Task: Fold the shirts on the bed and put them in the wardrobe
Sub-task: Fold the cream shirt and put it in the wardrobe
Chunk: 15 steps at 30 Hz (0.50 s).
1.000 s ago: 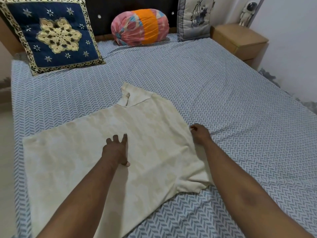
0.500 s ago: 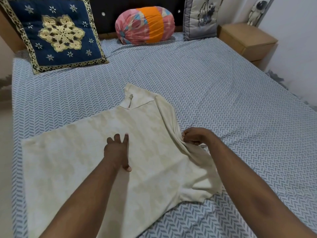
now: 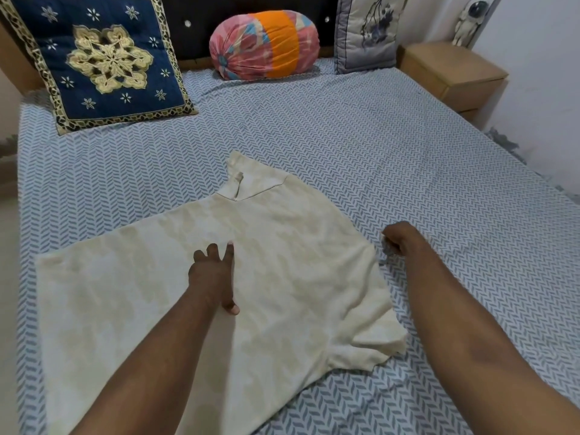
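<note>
A cream short-sleeved shirt [image 3: 298, 277] lies spread flat on the bed [image 3: 408, 152], collar toward the headboard, one sleeve sticking out at the lower right. My left hand [image 3: 216, 277] presses flat on the middle of the shirt with its fingers straight. My right hand [image 3: 397, 238] is curled into a fist on the sheet, just right of the shirt's side edge. Nothing shows inside it. No wardrobe is in view.
A navy embroidered cushion [image 3: 103, 61], a pink and orange bolster [image 3: 265, 45] and a grey pillow [image 3: 367, 32] line the headboard. A wooden nightstand [image 3: 448, 73] with a small astronaut figure [image 3: 470, 23] stands at the far right. A wall runs along the bed's right side.
Half a second ago my right hand held the shirt's right edge lifted and bunched. That edge now lies flat, and the hand has moved right, off the shirt. My left hand stayed put.
</note>
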Each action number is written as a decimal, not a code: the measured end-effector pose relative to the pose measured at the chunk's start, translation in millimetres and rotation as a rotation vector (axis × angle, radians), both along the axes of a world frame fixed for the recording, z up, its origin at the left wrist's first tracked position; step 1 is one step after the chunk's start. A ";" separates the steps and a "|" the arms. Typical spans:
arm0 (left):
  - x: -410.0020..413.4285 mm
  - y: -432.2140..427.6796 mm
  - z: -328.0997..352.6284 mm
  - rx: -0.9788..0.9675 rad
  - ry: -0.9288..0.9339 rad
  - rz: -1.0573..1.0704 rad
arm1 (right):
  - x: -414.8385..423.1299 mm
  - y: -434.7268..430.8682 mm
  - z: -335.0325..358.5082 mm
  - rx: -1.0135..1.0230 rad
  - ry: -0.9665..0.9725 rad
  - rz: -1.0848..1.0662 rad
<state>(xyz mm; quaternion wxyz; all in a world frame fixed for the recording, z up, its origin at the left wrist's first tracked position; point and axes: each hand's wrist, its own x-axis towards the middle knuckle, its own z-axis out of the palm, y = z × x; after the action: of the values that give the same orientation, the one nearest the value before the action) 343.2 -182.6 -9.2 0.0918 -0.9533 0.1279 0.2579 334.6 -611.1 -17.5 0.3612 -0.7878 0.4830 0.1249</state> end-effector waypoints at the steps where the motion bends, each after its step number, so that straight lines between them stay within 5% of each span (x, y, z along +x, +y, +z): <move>1: 0.6 -0.7 0.5 0.000 0.000 0.000 | 8.1 0.4 -5.1 -0.054 -0.046 0.031; 8: 1.7 -4.0 -2.2 0.004 -0.007 0.007 | 59.6 71.0 0.7 -0.195 -0.245 0.320; 15: 2.8 -2.2 -8.3 -0.009 -0.048 -0.015 | 98.7 87.8 -2.3 -0.250 -0.250 0.263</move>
<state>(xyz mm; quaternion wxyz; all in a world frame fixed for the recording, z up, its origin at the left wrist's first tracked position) 346.0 -184.7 -17.5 0.0924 -0.9586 0.1340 0.2338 433.3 -523.3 -19.8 0.2985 -0.8920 0.3394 0.0113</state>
